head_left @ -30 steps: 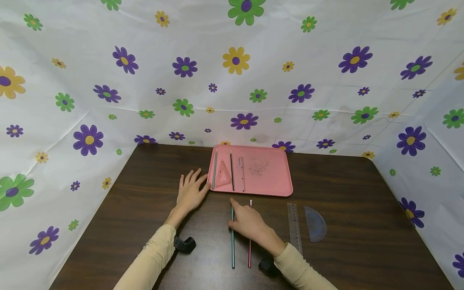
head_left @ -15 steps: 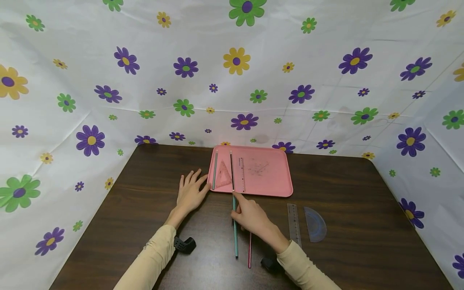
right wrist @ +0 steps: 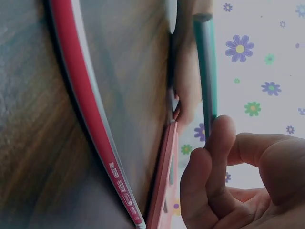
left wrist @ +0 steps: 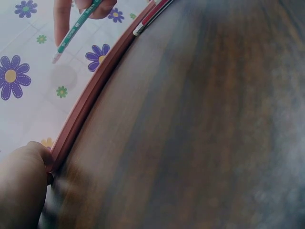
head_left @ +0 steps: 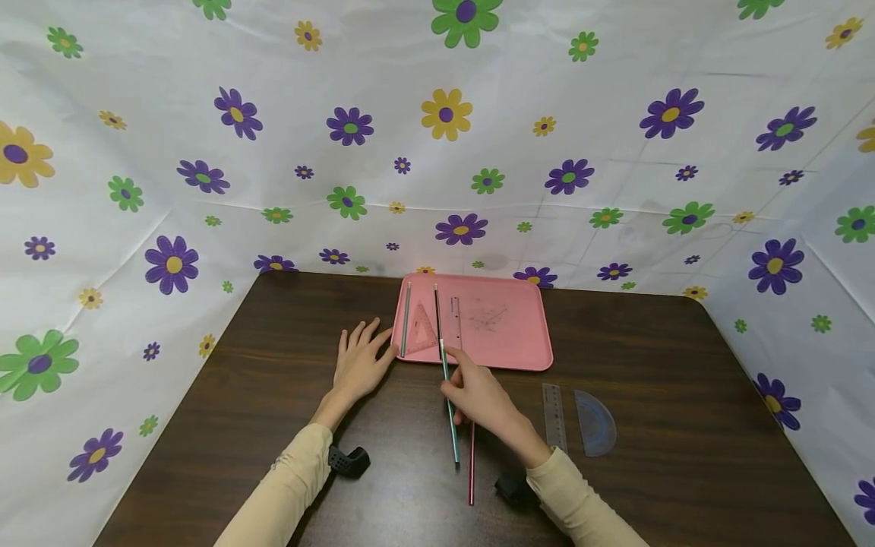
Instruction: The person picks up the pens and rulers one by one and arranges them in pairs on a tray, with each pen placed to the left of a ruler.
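Apparently carrying, your right hand (head_left: pixel 481 396) pinches a green pencil (head_left: pixel 453 434) over the tray's (head_left: pixel 513 343) near edge; your spread left hand (head_left: pixel 358 366) touches its near-left corner; next, lower gently.

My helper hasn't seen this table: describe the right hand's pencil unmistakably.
On the dark table is a pink tray. At its near edge, the right hand pinches a green pencil. The other green pencil lies in the tray; this one alone is held.
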The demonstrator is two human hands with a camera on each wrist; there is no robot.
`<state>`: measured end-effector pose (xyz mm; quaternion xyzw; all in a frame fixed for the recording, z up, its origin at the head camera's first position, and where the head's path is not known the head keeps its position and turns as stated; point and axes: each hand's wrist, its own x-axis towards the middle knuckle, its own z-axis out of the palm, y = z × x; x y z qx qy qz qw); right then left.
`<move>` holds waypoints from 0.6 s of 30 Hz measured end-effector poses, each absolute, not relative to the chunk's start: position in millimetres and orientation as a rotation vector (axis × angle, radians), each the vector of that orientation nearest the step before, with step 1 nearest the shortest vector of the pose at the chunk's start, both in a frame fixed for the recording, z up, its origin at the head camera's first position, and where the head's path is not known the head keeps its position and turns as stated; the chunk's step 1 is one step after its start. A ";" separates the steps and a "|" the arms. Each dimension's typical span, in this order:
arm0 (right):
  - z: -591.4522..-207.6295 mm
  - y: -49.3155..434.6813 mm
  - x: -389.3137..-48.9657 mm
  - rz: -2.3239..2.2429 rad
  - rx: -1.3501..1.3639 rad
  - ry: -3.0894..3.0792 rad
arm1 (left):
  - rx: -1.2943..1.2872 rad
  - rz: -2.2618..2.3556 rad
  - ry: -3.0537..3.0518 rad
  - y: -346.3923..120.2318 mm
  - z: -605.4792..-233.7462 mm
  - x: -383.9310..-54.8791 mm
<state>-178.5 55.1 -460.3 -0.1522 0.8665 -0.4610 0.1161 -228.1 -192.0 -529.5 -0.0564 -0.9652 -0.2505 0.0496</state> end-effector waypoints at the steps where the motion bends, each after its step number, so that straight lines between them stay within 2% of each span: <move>1: -460.4 55.8 -179.1 -1.350 -0.446 2.542 | -0.173 -0.764 -2.938 -191.9 -529.6 -228.2; 18: -454.2 70.1 -195.2 -1.341 -0.419 2.628 | -0.187 -0.753 -2.917 -192.1 -530.7 -227.8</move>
